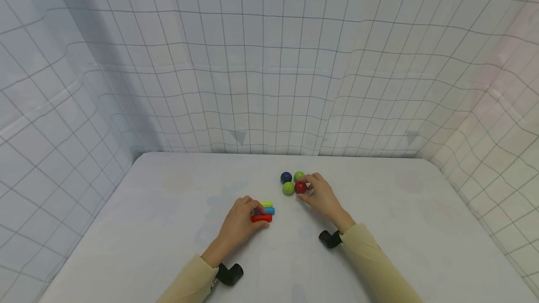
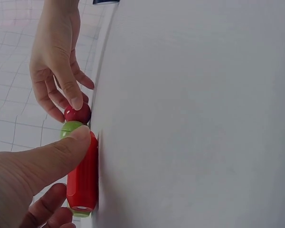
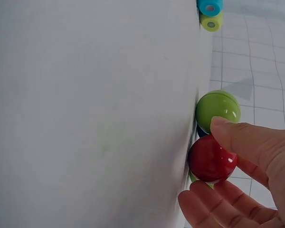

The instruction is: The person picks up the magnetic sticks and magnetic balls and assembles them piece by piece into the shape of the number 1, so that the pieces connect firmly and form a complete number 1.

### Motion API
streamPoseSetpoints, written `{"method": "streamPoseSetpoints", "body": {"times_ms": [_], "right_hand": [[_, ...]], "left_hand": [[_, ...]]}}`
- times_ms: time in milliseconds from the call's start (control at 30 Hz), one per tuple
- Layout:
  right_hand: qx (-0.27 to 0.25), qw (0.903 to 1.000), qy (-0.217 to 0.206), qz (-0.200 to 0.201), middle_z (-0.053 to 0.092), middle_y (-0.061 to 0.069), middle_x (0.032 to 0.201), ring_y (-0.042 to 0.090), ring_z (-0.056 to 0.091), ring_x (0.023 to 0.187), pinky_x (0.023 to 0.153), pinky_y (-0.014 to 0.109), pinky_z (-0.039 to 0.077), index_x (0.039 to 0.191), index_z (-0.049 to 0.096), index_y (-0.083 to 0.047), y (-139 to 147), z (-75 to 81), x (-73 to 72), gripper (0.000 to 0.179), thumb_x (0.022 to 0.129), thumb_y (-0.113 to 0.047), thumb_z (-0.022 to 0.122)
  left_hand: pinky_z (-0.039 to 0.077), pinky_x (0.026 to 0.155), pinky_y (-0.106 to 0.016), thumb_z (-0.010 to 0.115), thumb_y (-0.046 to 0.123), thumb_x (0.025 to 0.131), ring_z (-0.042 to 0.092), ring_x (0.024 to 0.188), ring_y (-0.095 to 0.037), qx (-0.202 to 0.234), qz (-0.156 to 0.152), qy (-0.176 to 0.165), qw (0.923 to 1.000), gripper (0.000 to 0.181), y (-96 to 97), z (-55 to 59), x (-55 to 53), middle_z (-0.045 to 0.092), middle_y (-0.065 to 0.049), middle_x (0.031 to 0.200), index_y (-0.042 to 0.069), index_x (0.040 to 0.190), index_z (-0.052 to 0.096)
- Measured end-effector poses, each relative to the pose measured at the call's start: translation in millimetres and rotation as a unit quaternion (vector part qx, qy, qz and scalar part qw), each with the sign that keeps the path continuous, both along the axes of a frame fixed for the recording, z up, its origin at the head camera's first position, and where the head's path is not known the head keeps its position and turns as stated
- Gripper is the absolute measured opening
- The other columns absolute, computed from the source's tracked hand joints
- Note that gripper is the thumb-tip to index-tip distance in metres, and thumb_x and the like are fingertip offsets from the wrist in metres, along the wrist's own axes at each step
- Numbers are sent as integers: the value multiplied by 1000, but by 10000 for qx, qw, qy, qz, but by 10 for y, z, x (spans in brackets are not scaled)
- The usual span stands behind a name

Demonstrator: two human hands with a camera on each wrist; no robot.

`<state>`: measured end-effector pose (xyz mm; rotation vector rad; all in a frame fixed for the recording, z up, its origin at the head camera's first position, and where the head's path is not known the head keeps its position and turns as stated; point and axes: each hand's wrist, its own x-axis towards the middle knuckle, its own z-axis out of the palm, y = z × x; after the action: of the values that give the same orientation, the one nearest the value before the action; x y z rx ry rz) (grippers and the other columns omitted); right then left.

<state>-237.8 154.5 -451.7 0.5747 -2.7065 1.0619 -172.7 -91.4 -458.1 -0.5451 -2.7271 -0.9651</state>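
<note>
My left hand (image 1: 242, 221) is at a red ribbed cylinder (image 1: 262, 218), its thumb along the near side and its curled fingers over the far side, pinching it. A blue cylinder (image 1: 269, 211) and a yellow-green cylinder (image 1: 267, 204) lie right behind, partly hidden by the fingers. With thumb and fingers my right hand (image 1: 322, 195) pinches a shiny red ball (image 3: 211, 159) on the table. Touching or close beside that ball are a green ball (image 1: 288, 188), a dark blue ball (image 1: 286, 177) and another green ball (image 1: 299, 176).
The white table (image 1: 168, 209) ends at grid-patterned white curtains (image 1: 286, 83) at the back and sides. A black bent piece sits at each wrist, one by the left sleeve (image 1: 191, 277) and one by the right sleeve (image 1: 370, 256).
</note>
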Motion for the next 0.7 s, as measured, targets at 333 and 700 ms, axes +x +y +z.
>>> {"method": "streamPoseSetpoints", "body": {"times_ms": [333,700], "right_hand": [[-90,9999,-84,-51,55,11,100,23,59,82,73,36,50,107,62,-2,-20,8,-10,37,75,-5,81],[-25,9994,-246,-253,54,7,98,18,57,79,70,33,48,105,60,-5,-14,-11,-25,37,74,-5,81]], "left_hand": [[39,63,-27,84,21,71,42,74,-12,-34,53,-97,9999,21,5,-27,-17,49,4,80,14,84,68],[38,63,-26,85,20,71,42,73,-11,18,51,-121,9999,21,18,-33,-8,48,5,78,14,82,67]]}}
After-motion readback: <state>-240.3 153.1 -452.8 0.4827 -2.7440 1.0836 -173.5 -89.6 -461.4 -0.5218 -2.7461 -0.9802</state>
